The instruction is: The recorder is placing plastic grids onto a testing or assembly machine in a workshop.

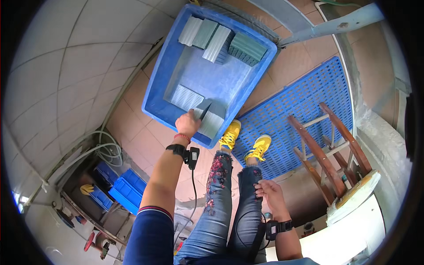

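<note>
Left arm reaches in from 7 o'clock, nearly straight, forearm toward 1. Left hand point(187, 125) is palm-down over the near wall of one large blue rectangular plastic tub point(153, 73) at 12, fingers bent at the left end of one pale grey-green ribbed stack point(213, 124), which sits inside the tub's near end, at 2–3 o'clock from the hand. Fingertips partly hidden; can't tell if they grip a piece.

Right forearm comes up from 5, elbow bent. Right hand point(270, 194) is loosely curled, narrow, thumb near fingers, by the right knee at 4–5. Can't tell if it holds anything.

Counts: four stacks at the tub's far end around 12, left to right: one white ribbed stack point(190, 32), one grey-green ribbed stack point(206, 34), one second white ribbed stack point(217, 43), one dark green block-shaped stack point(247, 48). Pieces per stack unclear. One white slotted rectangular panel point(187, 97) in the tub at 12 from the left hand. Two black wrist devices, one per arm; one red bracelet point(182, 137), left wrist. Two yellow lace-up shoes point(229, 135) at 3–4. One blue slatted plastic mat point(282, 119) at 2–3.
</note>
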The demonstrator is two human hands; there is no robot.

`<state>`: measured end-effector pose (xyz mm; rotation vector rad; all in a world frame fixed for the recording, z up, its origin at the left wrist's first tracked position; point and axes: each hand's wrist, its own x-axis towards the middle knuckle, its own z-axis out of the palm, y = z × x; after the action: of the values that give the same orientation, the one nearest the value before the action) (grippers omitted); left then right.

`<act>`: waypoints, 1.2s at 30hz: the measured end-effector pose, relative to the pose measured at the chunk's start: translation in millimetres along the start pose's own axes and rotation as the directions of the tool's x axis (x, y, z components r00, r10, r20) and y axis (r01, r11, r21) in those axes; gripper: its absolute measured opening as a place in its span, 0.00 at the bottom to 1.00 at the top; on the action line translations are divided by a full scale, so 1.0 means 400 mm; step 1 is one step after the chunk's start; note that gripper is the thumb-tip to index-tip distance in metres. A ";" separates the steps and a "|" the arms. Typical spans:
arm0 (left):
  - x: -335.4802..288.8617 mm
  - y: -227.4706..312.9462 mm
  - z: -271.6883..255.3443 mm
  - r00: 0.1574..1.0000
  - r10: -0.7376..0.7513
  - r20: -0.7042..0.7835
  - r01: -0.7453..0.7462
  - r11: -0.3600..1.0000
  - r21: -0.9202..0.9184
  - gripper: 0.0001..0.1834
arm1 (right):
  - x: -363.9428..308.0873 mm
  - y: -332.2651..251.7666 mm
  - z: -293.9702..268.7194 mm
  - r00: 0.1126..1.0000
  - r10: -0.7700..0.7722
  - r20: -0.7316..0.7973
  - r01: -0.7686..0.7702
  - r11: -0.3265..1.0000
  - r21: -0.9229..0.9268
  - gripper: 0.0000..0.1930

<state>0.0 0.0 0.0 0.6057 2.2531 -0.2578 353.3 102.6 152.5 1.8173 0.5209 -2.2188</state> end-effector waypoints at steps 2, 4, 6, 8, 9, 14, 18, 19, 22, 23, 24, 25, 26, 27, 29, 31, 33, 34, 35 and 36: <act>-0.026 0.002 -0.003 0.998 -0.002 -0.056 -0.002 0.998 -0.067 0.26 | 0.005 -0.009 0.002 1.000 -0.025 0.000 0.025 0.999 -0.043 0.12; -0.044 -0.006 -0.008 0.995 0.030 -0.100 -0.039 0.996 -0.085 0.26 | 0.016 -0.013 0.002 0.999 -0.032 -0.006 0.031 0.998 -0.048 0.11; -0.060 -0.015 -0.015 0.988 0.061 -0.143 -0.075 0.992 -0.100 0.26 | 0.026 -0.019 0.007 0.999 -0.038 -0.012 0.037 0.998 -0.052 0.11; -0.085 -0.034 -0.030 0.984 0.095 -0.149 -0.111 0.988 -0.106 0.26 | 0.026 -0.025 0.016 1.000 -0.031 -0.007 0.030 0.998 -0.062 0.11; -0.098 -0.041 -0.039 0.984 0.095 -0.149 -0.111 0.988 -0.105 0.26 | 0.027 -0.028 0.020 1.000 -0.030 -0.006 0.030 0.998 -0.061 0.11; -0.150 -0.076 -0.087 0.984 0.043 -0.171 -0.066 0.989 -0.129 0.30 | 0.030 -0.041 0.042 0.998 -0.051 0.030 0.053 0.995 -0.084 0.12; -0.167 -0.129 -0.105 0.984 0.003 -0.176 -0.046 0.970 -0.238 0.28 | 0.037 -0.053 0.062 0.996 -0.066 0.056 0.071 0.992 -0.100 0.12; -0.169 -0.137 -0.114 0.984 0.005 -0.177 -0.047 0.971 -0.235 0.28 | 0.042 -0.056 0.067 0.995 -0.079 0.068 0.086 0.989 -0.122 0.12; -0.171 -0.177 -0.125 0.995 -0.012 -0.097 -0.036 0.878 -0.477 0.24 | 0.059 -0.072 0.085 0.990 -0.093 0.108 0.108 0.983 -0.149 0.12; -0.175 -0.197 -0.129 0.995 -0.012 -0.101 -0.037 0.880 -0.474 0.24 | 0.066 -0.079 0.093 0.987 -0.093 0.132 0.114 0.981 -0.156 0.12; -0.178 -0.201 -0.135 0.998 0.006 -0.063 -0.045 0.774 -0.632 0.21 | 0.073 -0.088 0.100 0.987 -0.096 0.129 0.116 0.981 -0.155 0.12; -0.181 -0.204 -0.141 0.999 0.030 -0.029 -0.042 0.640 -0.767 0.19 | 0.080 -0.098 0.111 0.984 -0.106 0.140 0.129 0.976 -0.172 0.11; -0.184 -0.208 -0.149 0.997 0.069 -0.019 -0.054 0.555 -0.830 0.16 | 0.090 -0.109 0.124 0.982 -0.115 0.153 0.143 0.971 -0.189 0.11; -0.189 -0.211 -0.162 0.998 0.066 -0.020 -0.054 0.559 -0.827 0.16 | 0.101 -0.123 0.142 0.981 -0.113 0.159 0.142 0.972 -0.186 0.11; -0.195 -0.213 -0.176 0.993 0.108 0.057 0.000 0.461 -0.888 0.18 | 0.124 -0.150 0.176 0.965 -0.118 0.232 0.168 0.964 -0.208 0.14; -0.197 -0.199 -0.179 0.984 0.145 0.105 0.024 0.474 -0.880 0.19 | 0.189 -0.122 0.198 0.934 -0.213 0.288 0.267 0.949 -0.164 0.18; -0.197 -0.183 -0.181 0.972 0.174 0.155 0.051 0.492 -0.869 0.21 | 0.242 -0.104 0.231 0.890 -0.301 0.341 0.357 0.927 -0.113 0.23; -0.201 -0.171 -0.182 0.948 0.251 0.196 0.078 0.415 -0.906 0.22 | 0.256 -0.105 0.253 0.862 -0.360 0.356 0.434 0.888 -0.154 0.28; -0.205 -0.158 -0.180 0.916 0.329 0.228 0.112 0.336 -0.935 0.23 | 0.270 -0.103 0.268 0.830 -0.415 0.373 0.507 0.840 -0.193 0.33; -0.208 -0.141 -0.177 0.886 0.373 0.274 0.147 0.335 -0.931 0.23 | 0.282 -0.094 0.273 0.820 -0.427 0.380 0.515 0.842 -0.164 0.36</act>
<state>-24.5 -51.6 108.9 0.0139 1.4723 0.9111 217.4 97.6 65.4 1.2345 1.2404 -2.5391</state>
